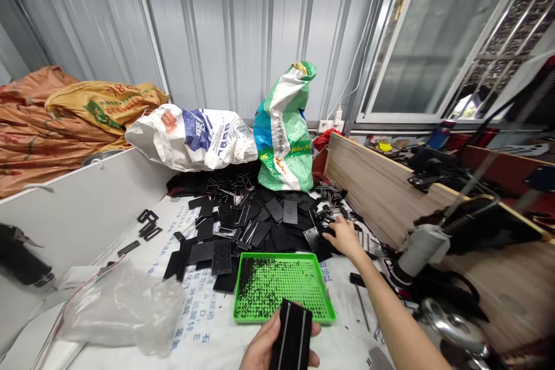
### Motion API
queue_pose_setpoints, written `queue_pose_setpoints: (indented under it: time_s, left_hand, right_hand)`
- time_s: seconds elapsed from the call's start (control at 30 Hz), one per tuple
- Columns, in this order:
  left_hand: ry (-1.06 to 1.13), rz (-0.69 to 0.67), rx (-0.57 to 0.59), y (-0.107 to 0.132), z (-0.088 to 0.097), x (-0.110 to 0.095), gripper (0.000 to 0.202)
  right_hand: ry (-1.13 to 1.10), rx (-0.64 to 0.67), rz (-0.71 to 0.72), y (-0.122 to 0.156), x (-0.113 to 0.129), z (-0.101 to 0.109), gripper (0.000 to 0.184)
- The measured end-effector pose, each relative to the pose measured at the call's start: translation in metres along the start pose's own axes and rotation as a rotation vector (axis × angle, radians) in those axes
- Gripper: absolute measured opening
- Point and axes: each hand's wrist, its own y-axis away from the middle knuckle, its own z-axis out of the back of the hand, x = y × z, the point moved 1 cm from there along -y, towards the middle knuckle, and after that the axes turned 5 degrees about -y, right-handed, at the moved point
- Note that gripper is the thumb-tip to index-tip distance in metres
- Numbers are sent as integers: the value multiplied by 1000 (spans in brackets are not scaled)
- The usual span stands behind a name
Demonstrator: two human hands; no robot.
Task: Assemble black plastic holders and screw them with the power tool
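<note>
At the bottom centre, my left hand (pixel 263 342) is closed around a black rectangular plastic block (pixel 291 335) with two thin metal rods lying lengthwise along it. My right hand (pixel 344 236) reaches to the right side of a pile of black plastic plates (pixel 277 237), its thumb and fingers apart. Something dark shows between those fingers, but whether they touch it is unclear. Between me and the pile sits a green perforated tray (pixel 299 289), with many tiny black pieces gathered mostly on its left side. Loose metal rods (pixel 249 231) lie among the plates.
A clear plastic bag (pixel 125 306) and black rectangular loops (pixel 148 224) lie left. White (pixel 195 139) and green (pixel 284 133) woven sacks stand behind the pile. A wooden board (pixel 368 179) walls the right side, near a grey-handled tool (pixel 422 248) and a shiny metal object (pixel 451 329).
</note>
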Motion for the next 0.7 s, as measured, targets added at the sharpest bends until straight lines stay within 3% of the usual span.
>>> queue_pose_setpoints:
  time_s: [0.17, 0.3, 0.37, 0.5, 0.57, 0.7]
  left_hand:
    - [50, 126, -73, -9, -14, -2, 47]
    - [3, -1, -208, -31, -31, -2, 45]
    - [-22, -81, -227, -44, -35, -2, 47]
    - [-98, -188, -265, -64, -32, -7, 50]
    - [-163, -234, -278, -68, -28, -12, 46]
    - [-218, -216, -283, -66, -26, -16, 40]
  right_hand:
    - [-1, -113, 13, 21, 3, 20, 36]
    - [-27, -226, 55, 14, 11, 50, 43]
    - [-102, -209, 140, 10, 14, 65, 38]
    - [-272, -23, 361, 19, 12, 87, 28]
    - [-540, 118, 427, 29, 11, 89, 32]
    - [-1153, 512, 322, 48, 26, 65, 44]
